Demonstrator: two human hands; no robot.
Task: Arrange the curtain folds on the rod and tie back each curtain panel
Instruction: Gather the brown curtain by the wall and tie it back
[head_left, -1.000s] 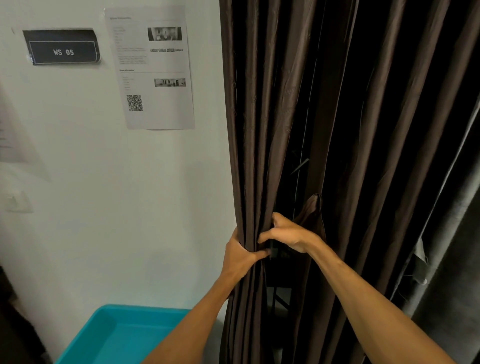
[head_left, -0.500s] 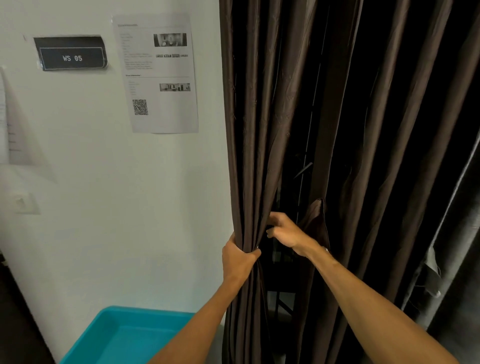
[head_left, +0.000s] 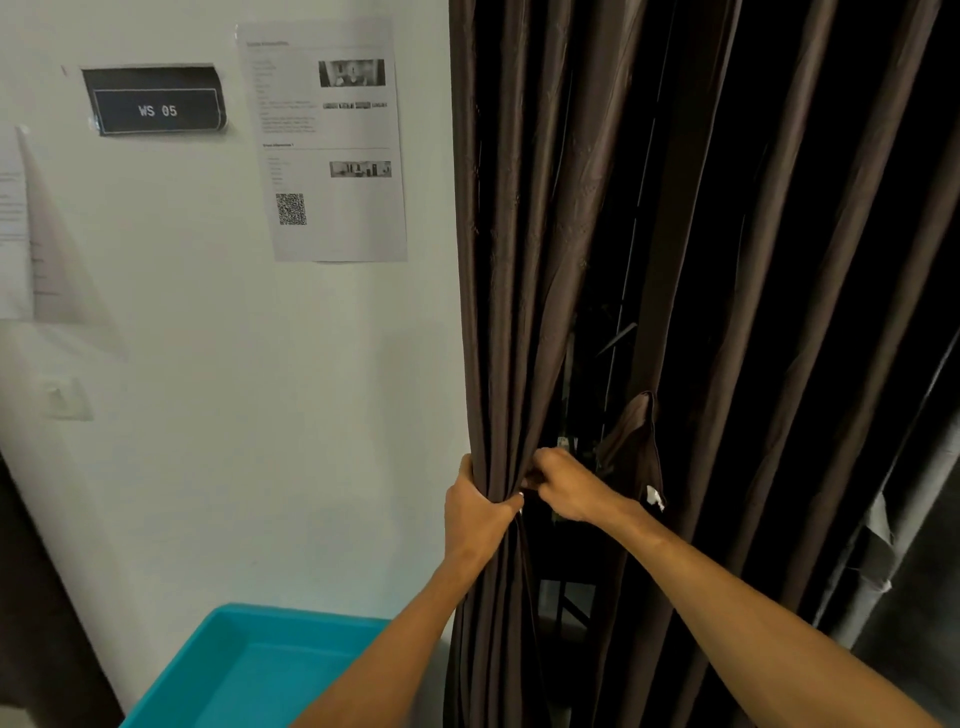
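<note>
White painted wall at the back and left, bearing a black sign plate marked WS 05 (head_left: 156, 101) and a printed paper sheet with a QR code (head_left: 332, 145). Below, corner of a teal plastic tub (head_left: 249, 670), cut off by the lower edge.

Right of the wall, dark brown pleated fabric curtain (head_left: 519, 234), hanging in long vertical folds that run out of the picture at top and bottom; rod out of view.

Left hand (head_left: 480, 512) wrapped round the gathered folds at the curtain's left edge, thumb in front, fingers hidden behind the cloth. Right hand (head_left: 566, 486) just beside it, fingers curled, pinching a fold at the edge of a dark gap; exact grip lost in shadow.

Short brown fabric flap (head_left: 631, 447) hanging just behind the right wrist, small white tag at its lower end. Inside the gap, only dim thin lines, too dark to identify. Grey fabric (head_left: 883, 545) at far right, partly cut off.
</note>
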